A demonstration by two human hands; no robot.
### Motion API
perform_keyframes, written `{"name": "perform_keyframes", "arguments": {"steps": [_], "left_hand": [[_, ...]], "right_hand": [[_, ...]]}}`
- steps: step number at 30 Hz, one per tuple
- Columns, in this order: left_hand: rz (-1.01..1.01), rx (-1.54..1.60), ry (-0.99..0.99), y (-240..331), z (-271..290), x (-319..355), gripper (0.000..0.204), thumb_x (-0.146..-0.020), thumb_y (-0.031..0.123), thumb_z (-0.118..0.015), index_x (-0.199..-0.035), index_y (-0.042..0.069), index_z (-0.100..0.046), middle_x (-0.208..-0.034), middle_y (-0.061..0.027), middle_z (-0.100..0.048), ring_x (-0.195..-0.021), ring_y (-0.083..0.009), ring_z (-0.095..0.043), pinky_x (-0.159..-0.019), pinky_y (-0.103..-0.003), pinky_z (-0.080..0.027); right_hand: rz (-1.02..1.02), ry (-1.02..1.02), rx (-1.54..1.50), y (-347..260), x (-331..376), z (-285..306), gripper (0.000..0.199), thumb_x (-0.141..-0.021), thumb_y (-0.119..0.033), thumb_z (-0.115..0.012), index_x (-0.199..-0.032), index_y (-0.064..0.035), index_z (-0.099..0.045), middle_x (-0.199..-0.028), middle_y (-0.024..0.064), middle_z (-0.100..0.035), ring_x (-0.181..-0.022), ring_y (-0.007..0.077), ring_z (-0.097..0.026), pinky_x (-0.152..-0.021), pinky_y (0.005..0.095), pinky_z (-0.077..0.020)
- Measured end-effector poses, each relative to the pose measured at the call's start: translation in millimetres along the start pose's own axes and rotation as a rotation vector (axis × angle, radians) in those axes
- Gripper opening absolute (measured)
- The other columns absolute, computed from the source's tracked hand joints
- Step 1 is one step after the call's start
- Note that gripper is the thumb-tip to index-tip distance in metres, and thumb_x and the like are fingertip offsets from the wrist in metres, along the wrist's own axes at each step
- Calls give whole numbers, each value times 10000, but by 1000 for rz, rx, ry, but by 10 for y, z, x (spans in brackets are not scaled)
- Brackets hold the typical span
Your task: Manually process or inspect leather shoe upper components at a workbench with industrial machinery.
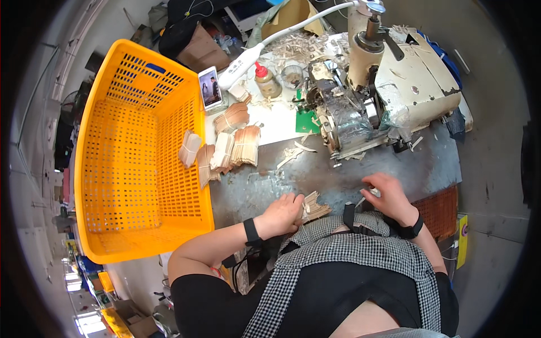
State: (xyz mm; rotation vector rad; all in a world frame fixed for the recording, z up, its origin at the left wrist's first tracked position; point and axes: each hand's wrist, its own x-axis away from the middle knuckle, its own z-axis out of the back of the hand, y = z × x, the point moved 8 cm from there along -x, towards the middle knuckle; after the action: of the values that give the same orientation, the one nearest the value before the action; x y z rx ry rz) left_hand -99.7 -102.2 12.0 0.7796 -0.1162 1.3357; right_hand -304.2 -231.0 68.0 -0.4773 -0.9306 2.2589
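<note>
At the near edge of the bench, my left hand (283,214) is closed on a bundle of thin tan pieces (316,207); its palm hides part of the bundle. My right hand (389,196) is held to the right of the bundle, with its fingers bent in a pinch. Something thin and pale shows by those fingertips, too small to make out. Several banded stacks of tan pieces (246,145) stand against the crate on the left. One more banded stack (190,148) rests at the crate's inner side.
A big yellow perforated crate (146,239) stands at the left. Across the bench (265,183) is a cream-coloured machine (420,84) with scraps around it. A glue bottle with a red cap (267,84), a phone (210,88) and a white lamp arm (282,31) are behind the stacks.
</note>
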Motion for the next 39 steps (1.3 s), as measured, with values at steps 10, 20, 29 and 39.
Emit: {"name": "perform_keyframes", "arguments": {"steps": [10, 20, 29, 39], "left_hand": [[27, 132, 145, -157, 7, -3, 722, -637, 205, -801, -1247, 7, -469, -1103, -192, -537, -1047, -339, -535, -892, -397, -467], [-163, 1612, 40, 380, 376, -151, 573, -812, 152, -621, -1325, -17, -429, -1219, -88, -556, -1121, -155, -538, -953, -295, -425], [-315, 1685, -53, 736, 365, -412, 498, -984, 366, -494, -1322, 5, -436, -1166, -84, -576, -999, -170, -603, -885, -311, -479], [-274, 1598, -171, 855, 320, -545, 518, -970, 362, -530, -1337, 14, -417, -1121, -51, -572, -1015, -127, -555, -878, -281, -456]], "right_hand": [[62, -535, 101, -55, 5, -518, 337, -798, -181, -696, -1081, -22, -607, -988, 161, -618, -944, 349, -589, -810, 426, -473], [228, -149, -285, -622, -314, -111, 245, -756, -66, -730, -948, -7, -590, -868, 125, -595, -782, 274, -618, -693, 342, -511], [281, 29, -273, -658, -381, 227, 177, -760, 6, -698, -878, -9, -566, -817, 101, -580, -708, 247, -607, -640, 324, -499], [263, -111, -212, -538, -317, 283, 116, -792, 9, -647, -873, -4, -564, -806, 119, -570, -705, 262, -594, -623, 320, -482]]}}
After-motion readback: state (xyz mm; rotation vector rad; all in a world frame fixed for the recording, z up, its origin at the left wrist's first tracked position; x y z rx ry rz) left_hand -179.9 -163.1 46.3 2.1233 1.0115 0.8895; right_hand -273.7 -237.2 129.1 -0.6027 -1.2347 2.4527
